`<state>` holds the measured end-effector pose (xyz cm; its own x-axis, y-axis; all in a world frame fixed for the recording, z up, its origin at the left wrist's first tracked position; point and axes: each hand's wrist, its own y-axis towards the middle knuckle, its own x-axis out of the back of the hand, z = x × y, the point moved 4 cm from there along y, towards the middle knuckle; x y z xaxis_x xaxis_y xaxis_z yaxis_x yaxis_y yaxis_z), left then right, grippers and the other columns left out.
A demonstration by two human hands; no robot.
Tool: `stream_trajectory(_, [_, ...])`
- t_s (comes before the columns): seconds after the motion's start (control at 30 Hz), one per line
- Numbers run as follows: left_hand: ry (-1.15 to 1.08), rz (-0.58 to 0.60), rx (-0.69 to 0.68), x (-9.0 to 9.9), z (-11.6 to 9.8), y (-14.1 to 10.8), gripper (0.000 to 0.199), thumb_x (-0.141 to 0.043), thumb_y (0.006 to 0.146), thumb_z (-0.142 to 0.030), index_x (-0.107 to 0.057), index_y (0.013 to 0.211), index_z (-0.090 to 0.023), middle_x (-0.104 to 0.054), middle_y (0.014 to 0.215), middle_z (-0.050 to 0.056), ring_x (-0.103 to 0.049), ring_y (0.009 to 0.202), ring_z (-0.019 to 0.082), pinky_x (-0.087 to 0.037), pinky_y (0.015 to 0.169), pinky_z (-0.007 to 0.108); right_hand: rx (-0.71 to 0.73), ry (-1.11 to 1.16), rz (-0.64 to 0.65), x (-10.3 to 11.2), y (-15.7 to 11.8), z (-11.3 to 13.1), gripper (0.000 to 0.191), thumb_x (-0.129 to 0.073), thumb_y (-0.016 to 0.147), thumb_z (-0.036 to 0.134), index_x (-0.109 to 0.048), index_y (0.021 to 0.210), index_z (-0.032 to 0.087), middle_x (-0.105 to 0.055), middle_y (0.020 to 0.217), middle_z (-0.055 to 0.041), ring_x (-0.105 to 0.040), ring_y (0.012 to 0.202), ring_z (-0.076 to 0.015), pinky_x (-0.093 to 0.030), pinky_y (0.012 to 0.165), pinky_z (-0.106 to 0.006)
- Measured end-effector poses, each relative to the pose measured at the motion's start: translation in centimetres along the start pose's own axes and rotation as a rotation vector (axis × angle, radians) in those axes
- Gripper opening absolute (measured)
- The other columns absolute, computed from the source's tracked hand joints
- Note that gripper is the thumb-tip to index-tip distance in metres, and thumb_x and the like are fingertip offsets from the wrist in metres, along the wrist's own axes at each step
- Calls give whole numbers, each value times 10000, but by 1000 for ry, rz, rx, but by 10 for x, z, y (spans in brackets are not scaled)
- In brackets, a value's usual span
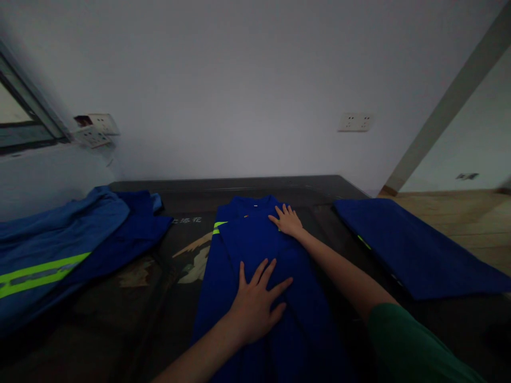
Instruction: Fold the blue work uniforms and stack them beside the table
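A blue work jacket (247, 239) lies on the dark table in front of me, its collar towards the wall and its sides folded inward. A yellow-green reflective band shows at its upper left edge. My left hand (257, 303) rests flat on the middle of the jacket, fingers spread. Farther up, my right hand (288, 221) lies at the jacket's upper right edge near the collar, its fingers also apart. Neither hand grips the cloth. The lower end of the jacket runs out of view at the bottom.
To the left lies a loose heap of blue garments (59, 234) with a reflective stripe. A folded blue garment (415, 244) sits at the right. The dark table (223, 185) meets a white wall (239, 96) with sockets (355, 122); a window (24, 117) is at far left.
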<state>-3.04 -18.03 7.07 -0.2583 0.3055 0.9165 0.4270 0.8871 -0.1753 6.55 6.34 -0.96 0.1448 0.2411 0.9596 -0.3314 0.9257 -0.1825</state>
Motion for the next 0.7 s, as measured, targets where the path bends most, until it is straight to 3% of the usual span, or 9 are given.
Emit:
stream_trajectory(0.13, [4,0,-8,2,-1,0,556,-478,921,-422,-286,1441,-457,-167,1584,72,-173,1428,381,-28,991,797,-30,-6,40,5,9,-4,777,-219,900,700,-222,1515,225,-135,1582,-152,-90,1448,-334,-104,1133,-509])
stream_trajectory(0.3, [18,3,-1,4,-3,-2,534,-465,928,-410,-305,1437,-444,-167,1583,89,-168,1430,375,-29,984,795,-19,-2,37,16,12,-2,691,-278,925,643,-263,1501,262,-180,1578,-121,-125,1447,-311,-121,1124,-544])
stream_trajectory(0.43, [36,-2,-9,6,-6,-4,520,-446,933,-440,-309,1435,-438,-163,1584,86,-161,1434,365,-50,988,788,21,37,-94,35,-5,10,623,-312,963,524,-285,1492,196,-175,1578,-122,-104,1456,-261,-143,1133,-517])
stream_trajectory(0.57, [58,-20,-2,3,-4,-6,527,-439,934,-454,-296,1441,-432,-158,1587,79,-156,1439,345,-61,1000,777,190,190,-268,60,-59,22,521,-369,963,407,-431,1419,164,-287,1542,-118,-173,1446,-217,-215,1138,-441])
stream_trajectory(0.7, [80,-44,-4,-3,-3,-4,503,-401,950,-463,-303,1441,-420,-160,1586,80,-165,1440,325,-74,1010,767,419,349,-201,79,-160,18,349,-443,930,330,-657,1174,200,-500,1410,-99,-392,1351,-220,-284,1123,-420])
